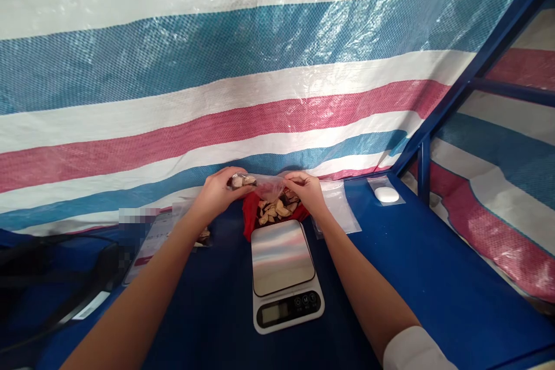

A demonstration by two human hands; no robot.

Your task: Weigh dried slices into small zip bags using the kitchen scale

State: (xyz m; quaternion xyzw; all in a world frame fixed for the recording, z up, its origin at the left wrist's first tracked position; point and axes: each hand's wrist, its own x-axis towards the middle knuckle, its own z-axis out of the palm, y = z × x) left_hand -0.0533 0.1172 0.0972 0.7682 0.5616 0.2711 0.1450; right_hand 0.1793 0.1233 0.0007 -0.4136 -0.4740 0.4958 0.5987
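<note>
Head view: left forearm (pixel 143 289) and right forearm (pixel 358 277) slant inward, flanking scale (pixel 284 260). Red bag (pixel 250 215) gapes just beyond. Left hand (pixel 221 191) grips clear bag's (pixel 269 187) filled end; right hand (pixel 309 192) pinches its other side, above dried slices (pixel 275 211) in red bag.

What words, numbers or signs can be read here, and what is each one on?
"M": middle button of the scale.
"T": right button.
Power symbol: left button.
Captions under the buttons: too small.
Scale display: no readable digits.
Device screen at left: digits too blurred to be sure.
White label: unreadable.
Clear bag: no text seen.
</note>
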